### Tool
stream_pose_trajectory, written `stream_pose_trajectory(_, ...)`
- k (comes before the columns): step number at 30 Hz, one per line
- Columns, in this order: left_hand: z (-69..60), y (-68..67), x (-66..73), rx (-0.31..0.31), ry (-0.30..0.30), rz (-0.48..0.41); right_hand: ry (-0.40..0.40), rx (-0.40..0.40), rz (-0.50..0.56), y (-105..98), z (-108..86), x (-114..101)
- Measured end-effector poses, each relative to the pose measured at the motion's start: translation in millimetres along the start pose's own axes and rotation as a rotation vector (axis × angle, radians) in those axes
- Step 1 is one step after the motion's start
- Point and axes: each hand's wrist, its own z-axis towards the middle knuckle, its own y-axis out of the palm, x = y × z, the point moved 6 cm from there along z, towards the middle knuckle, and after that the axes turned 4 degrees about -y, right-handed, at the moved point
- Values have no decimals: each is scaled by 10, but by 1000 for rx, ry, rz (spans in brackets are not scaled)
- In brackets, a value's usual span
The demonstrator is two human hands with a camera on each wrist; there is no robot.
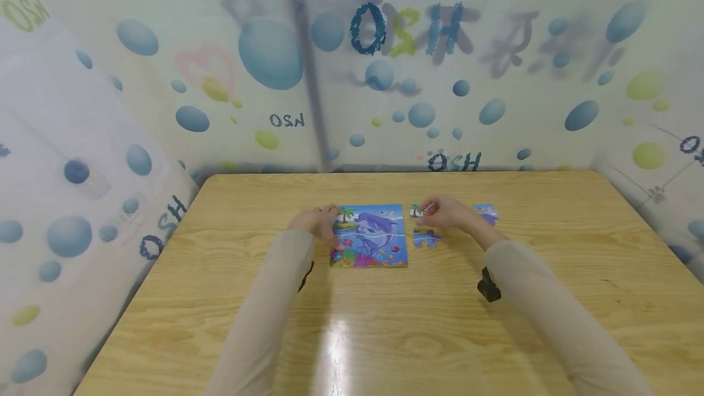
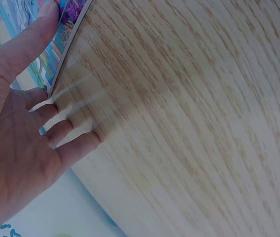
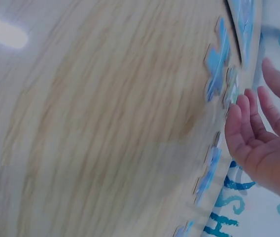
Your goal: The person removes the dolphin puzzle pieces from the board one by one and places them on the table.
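Observation:
A square dolphin picture puzzle (image 1: 379,237) lies flat on the wooden table. My left hand (image 1: 318,223) rests at its left side. In the left wrist view the thumb (image 2: 39,32) lies on the picture, while the other fingers reach past the edge toward the tabletop. Just right of the picture are a palm-tree puzzle piece (image 1: 415,209) and a blue puzzle piece (image 1: 425,239). My right hand (image 1: 444,212) is over the palm-tree piece, fingers loosely bent. Thumb and fingers stand apart in the right wrist view, with nothing visible between them; fingertip contact with the piece is unclear.
Another puzzle piece (image 1: 486,211) lies right of my right hand, partly behind the wrist. A blue piece (image 3: 209,173) and the tip of a further piece (image 3: 183,230) show along the right wrist view. A patterned curtain (image 1: 385,109) stands behind the table (image 1: 407,335).

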Motion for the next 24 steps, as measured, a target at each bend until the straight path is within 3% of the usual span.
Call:
stream_pose_trajectory(9,28,3,-33,-15,-13,-20,-94,-8,37,116,142,-247)
stream_pose_trajectory(17,39,11,-33,-31,0,-30,-121,-49,31,372,351,-519)
stream_pose_trajectory(24,60,10,-33,-17,-21,-18,-125,-77,-104,557,484,-774)
